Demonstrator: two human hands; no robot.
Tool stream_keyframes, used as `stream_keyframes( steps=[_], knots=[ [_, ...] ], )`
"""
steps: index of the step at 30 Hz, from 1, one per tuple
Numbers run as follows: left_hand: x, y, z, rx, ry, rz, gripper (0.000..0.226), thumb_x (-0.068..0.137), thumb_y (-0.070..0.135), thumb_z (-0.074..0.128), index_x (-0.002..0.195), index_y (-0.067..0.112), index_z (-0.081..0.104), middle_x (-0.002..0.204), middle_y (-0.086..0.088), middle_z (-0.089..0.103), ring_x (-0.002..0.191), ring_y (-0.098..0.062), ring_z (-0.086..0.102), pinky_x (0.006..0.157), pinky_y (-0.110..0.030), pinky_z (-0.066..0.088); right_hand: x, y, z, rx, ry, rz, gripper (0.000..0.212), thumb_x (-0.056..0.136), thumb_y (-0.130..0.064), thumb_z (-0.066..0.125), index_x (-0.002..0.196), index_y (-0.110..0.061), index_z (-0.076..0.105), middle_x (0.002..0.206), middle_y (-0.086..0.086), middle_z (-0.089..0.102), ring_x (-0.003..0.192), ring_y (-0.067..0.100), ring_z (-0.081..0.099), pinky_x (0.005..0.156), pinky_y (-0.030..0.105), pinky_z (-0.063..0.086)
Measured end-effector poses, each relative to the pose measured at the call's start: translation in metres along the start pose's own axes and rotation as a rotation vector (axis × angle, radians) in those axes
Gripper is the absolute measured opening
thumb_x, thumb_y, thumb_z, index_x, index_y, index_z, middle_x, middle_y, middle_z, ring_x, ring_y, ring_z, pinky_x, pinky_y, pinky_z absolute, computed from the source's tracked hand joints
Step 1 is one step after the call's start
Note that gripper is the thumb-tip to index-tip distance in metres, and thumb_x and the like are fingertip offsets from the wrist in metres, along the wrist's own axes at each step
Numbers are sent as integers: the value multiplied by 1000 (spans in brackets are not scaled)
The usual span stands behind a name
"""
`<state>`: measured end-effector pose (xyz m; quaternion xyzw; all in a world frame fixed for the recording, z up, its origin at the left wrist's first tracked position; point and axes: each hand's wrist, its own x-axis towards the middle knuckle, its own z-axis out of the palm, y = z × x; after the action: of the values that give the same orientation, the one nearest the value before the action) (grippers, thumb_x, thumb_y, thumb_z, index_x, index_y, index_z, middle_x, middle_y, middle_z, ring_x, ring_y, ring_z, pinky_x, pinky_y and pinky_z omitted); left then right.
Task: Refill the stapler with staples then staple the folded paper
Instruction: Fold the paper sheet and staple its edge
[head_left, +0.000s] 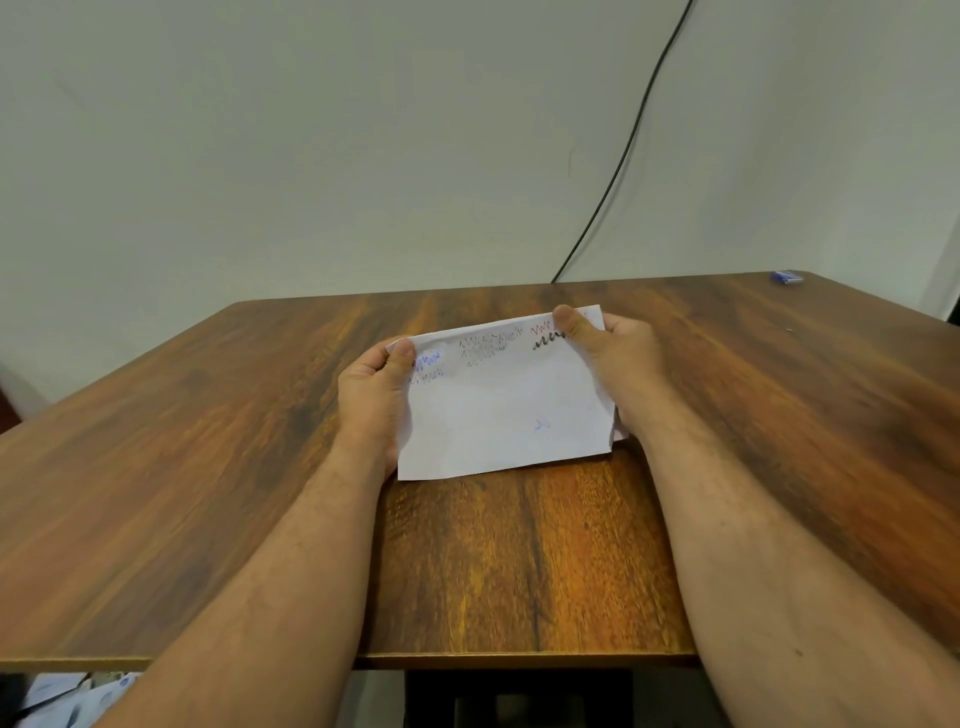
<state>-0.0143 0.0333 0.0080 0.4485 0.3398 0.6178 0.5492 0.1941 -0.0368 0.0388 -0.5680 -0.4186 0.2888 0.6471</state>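
Observation:
A folded white paper (506, 405) with blue, grey, red and black scribbles along its top sits tilted up over the middle of the wooden table (208, 441). My left hand (371, 400) pinches its upper left corner, thumb on the front. My right hand (618, 358) pinches the upper right corner in the same way, fingers hidden behind the sheet. No stapler is in view. A small blue box (787, 277) lies at the table's far right corner; I cannot read what it holds.
A black cable (631, 140) runs down the pale wall to the table's back edge. Papers or bags (78, 696) lie on the floor below the table's front left. A tiny speck (788, 329) lies on the right of the table.

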Motion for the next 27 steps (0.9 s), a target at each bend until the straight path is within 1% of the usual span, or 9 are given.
stream_keyframes(
  steps=[6,8,11,13,15,18,21,23,27],
  knots=[
    [-1,1,1,-2,-9,-39,15,101,11,56,96,8,70,93,-17,70,80,-30,65,87,-53,55,4,4,-3,-52,32,-33,12,91,-28,73,88,-17,77,83,-1,79,79,25,76,73,41,63],
    [0,1,0,-15,-1,-43,16,101,11,56,95,9,71,89,-14,71,78,-28,66,85,-51,56,4,4,-5,-10,-25,6,8,90,-23,74,94,-15,75,90,3,79,82,26,77,74,43,63],
    [3,1,-4,-30,26,-48,17,101,14,57,92,12,72,87,-10,73,78,-27,67,80,-49,58,2,3,-7,38,-151,138,17,91,-11,71,107,-13,69,99,7,76,82,24,75,62,37,62],
    [5,0,-6,-32,39,-52,17,101,15,57,93,13,72,87,-9,73,77,-26,67,74,-45,60,3,4,-7,-19,-155,153,15,92,-10,70,106,-15,69,96,3,76,76,19,75,60,34,61],
    [6,-1,-5,-24,51,-62,15,101,17,58,95,13,72,89,-8,74,78,-26,69,68,-42,59,6,6,-6,-44,-93,122,10,91,-11,71,98,-19,70,97,2,76,79,21,75,66,37,63],
    [4,1,-4,-10,8,-78,16,100,18,60,111,12,69,101,-10,75,86,-27,72,70,-44,62,9,8,-5,-60,-18,77,13,90,-12,72,89,-24,68,94,-1,75,85,23,74,76,42,63],
    [3,2,-3,13,-43,-103,39,94,11,68,131,15,55,119,-9,70,100,-30,73,82,-53,61,11,9,-7,4,39,60,15,90,-11,72,85,-24,68,89,-2,74,84,23,75,77,45,63],
    [3,3,-2,41,-38,-97,46,90,5,71,130,16,50,122,-9,67,101,-30,73,82,-53,62,13,10,-6,16,56,67,14,90,-11,73,85,-24,69,90,-1,75,84,24,75,76,46,63],
    [2,2,-3,50,27,-71,36,91,3,69,115,20,48,118,-13,66,97,-32,72,78,-50,62,13,11,-6,50,13,146,14,85,-14,78,98,-17,71,97,5,78,85,26,76,79,45,63]
  ],
)
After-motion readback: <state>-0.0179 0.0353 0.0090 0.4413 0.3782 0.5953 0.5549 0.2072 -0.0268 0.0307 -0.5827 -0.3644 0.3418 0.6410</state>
